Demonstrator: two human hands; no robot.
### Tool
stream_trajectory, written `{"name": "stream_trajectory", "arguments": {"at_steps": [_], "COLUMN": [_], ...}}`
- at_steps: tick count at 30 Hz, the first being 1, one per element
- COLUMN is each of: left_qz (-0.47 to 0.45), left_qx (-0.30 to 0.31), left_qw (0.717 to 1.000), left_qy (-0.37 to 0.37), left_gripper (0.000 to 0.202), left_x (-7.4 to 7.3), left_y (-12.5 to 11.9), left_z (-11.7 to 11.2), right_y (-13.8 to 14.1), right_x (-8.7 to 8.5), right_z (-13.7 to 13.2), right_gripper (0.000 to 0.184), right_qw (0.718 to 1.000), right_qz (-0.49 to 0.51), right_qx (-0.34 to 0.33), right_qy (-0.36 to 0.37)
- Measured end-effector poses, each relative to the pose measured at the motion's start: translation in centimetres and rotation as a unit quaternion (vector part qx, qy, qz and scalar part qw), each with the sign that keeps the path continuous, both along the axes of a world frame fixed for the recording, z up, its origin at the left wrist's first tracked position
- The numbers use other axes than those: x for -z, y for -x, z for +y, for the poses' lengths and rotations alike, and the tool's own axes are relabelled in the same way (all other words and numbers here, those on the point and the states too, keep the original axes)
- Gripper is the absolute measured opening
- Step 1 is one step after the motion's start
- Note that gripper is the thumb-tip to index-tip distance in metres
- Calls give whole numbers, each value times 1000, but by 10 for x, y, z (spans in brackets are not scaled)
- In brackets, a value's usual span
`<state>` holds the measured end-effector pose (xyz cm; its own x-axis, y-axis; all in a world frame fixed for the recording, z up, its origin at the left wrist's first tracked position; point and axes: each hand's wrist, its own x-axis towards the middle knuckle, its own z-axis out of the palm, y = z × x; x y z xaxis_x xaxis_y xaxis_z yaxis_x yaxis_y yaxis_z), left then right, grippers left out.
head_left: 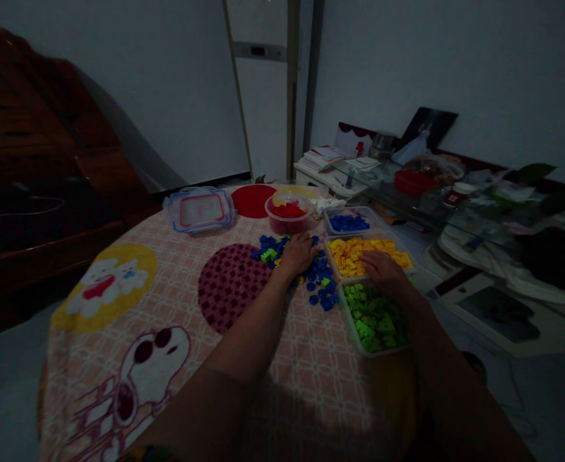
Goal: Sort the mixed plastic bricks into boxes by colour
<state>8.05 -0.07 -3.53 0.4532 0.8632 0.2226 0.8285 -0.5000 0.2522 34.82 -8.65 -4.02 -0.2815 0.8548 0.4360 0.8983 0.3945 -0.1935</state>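
Pink patterned tablecloth (306, 359) open nearside and left of left hand (299, 255), to table edge. Clear rectangular plastic box (329, 256), yellow pieces (343, 256), at right hand (383, 269); clear box (354, 337), green pieces (376, 317), just nearside. Loose small blue plastic pieces (321, 269) under left hand, scatter slanting far-left to near-right. Both half-curled; grip: cannot tell.

Two hands are showing: one left hand (299, 252) and one right hand (383, 269). One table (176, 295) is carrying three boxes, namely one blue-filled box (375, 222), one yellow-filled box (329, 255) and one green-filled box (350, 321), plus one tub (289, 226). Loose blue pieces (328, 303) are numbering over a dozen; loose green pieces (325, 282) are numbering at least two. Overlap is preventing exact counts. One bowl (413, 181), one cup (457, 195) and one photo (429, 128) are appearing beyond.
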Motion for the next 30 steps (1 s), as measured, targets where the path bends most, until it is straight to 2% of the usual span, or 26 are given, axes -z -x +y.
{"name": "stream_trajectory", "arguments": {"at_steps": [7,16,23,30], "left_qz": [11,17,11,-15], "left_qx": [-7,-9,-12,-6], "left_qw": [1000,1000,1000,1000], "left_qy": [-1,-1,-5,7], "left_gripper": [42,44,42,41], "left_x": [-4,0,1,-1], "left_y": [-1,0,0,2], "left_z": [-3,1,1,4], "right_y": [0,4,3,3], "right_x": [-1,-7,-4,-8], "right_z": [1,-1,-2,0], "right_gripper": [39,38,38,38], "right_qw": [1000,1000,1000,1000], "right_qz": [-1,4,11,-5], "right_qx": [-2,8,4,2], "right_qy": [1,14,-9,17]}}
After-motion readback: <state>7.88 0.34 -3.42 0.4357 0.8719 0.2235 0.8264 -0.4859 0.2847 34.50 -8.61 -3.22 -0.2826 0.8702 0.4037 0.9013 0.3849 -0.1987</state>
